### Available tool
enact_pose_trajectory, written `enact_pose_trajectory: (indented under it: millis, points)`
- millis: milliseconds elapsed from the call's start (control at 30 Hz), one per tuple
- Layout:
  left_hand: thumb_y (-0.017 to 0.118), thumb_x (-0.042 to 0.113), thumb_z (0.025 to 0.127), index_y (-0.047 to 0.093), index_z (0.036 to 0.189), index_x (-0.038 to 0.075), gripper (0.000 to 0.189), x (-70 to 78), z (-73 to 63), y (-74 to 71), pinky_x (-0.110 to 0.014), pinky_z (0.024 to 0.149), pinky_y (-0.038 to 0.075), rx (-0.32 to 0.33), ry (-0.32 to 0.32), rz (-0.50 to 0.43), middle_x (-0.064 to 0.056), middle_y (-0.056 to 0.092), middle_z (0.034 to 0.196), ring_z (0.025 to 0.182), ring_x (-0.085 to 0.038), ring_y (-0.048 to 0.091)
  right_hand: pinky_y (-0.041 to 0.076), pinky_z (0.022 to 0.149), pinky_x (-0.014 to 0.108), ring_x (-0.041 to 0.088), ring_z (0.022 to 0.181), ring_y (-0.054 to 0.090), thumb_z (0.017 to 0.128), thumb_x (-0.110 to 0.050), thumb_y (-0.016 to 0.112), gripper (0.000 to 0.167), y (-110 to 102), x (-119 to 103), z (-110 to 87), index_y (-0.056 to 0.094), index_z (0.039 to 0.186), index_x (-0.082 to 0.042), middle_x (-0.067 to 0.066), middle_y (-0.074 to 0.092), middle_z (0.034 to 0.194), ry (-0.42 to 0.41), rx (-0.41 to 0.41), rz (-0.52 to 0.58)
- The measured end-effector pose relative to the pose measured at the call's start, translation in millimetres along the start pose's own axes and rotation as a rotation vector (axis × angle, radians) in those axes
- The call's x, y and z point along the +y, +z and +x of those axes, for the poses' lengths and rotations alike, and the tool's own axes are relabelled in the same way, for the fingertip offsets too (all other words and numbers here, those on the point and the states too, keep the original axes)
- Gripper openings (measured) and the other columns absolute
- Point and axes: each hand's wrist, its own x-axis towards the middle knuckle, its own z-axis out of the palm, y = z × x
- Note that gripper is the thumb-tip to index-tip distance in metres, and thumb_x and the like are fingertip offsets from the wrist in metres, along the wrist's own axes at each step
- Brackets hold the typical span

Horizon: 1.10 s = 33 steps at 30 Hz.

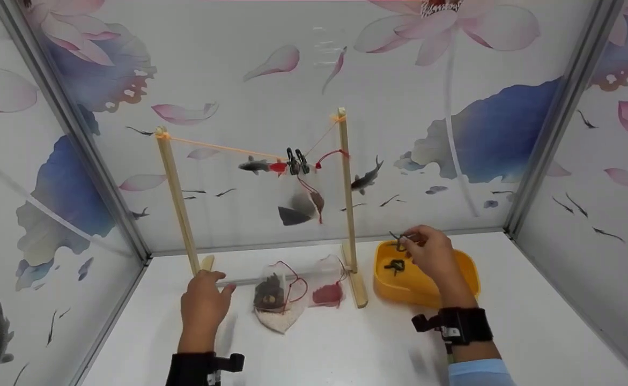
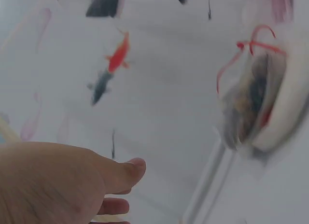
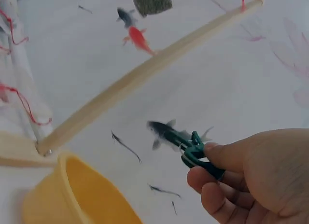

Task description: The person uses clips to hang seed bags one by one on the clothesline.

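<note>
My left hand (image 1: 205, 305) holds the foot of the left wooden post (image 1: 177, 203), its thumb held out to the side. Between finger and thumb, my right hand (image 1: 431, 254) pinches a dark green clip (image 3: 195, 154) above the yellow tub (image 1: 423, 287). Inside the tub lies another green clip (image 1: 395, 266). An orange string (image 1: 222, 147) runs from the left post to the right wooden post (image 1: 347, 198). Two dark clips (image 1: 296, 161) on the string hold a clear drawstring bag (image 1: 298, 190) with dark contents at its bottom.
On the white table between the posts lie a drawstring bag with dark contents (image 1: 269, 294), a pale pouch (image 1: 280, 320) and a bag with red contents (image 1: 327, 294). A pale rod (image 1: 238, 281) joins the post feet. Printed panels stand at the back and sides.
</note>
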Motion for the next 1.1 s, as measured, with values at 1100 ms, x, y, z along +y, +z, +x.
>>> enact_pose_trajectory:
  millis: [1100]
  points:
    - [0.085, 0.033, 0.103, 0.078, 0.141, 0.012, 0.044, 110.1, -28.2, 16.0, -0.041, 0.096, 0.066, -0.043, 0.553, -0.172, -0.001, 0.077, 0.12, 0.112, -0.018, 0.076, 0.069, 0.075, 0.029, 0.011, 0.079, 0.077, 0.111, -0.013, 0.076, 0.019, 125.9, -76.1, -41.1, 0.086, 0.123, -0.002, 0.018, 0.083, 0.105, -0.293, -0.388, 0.325]
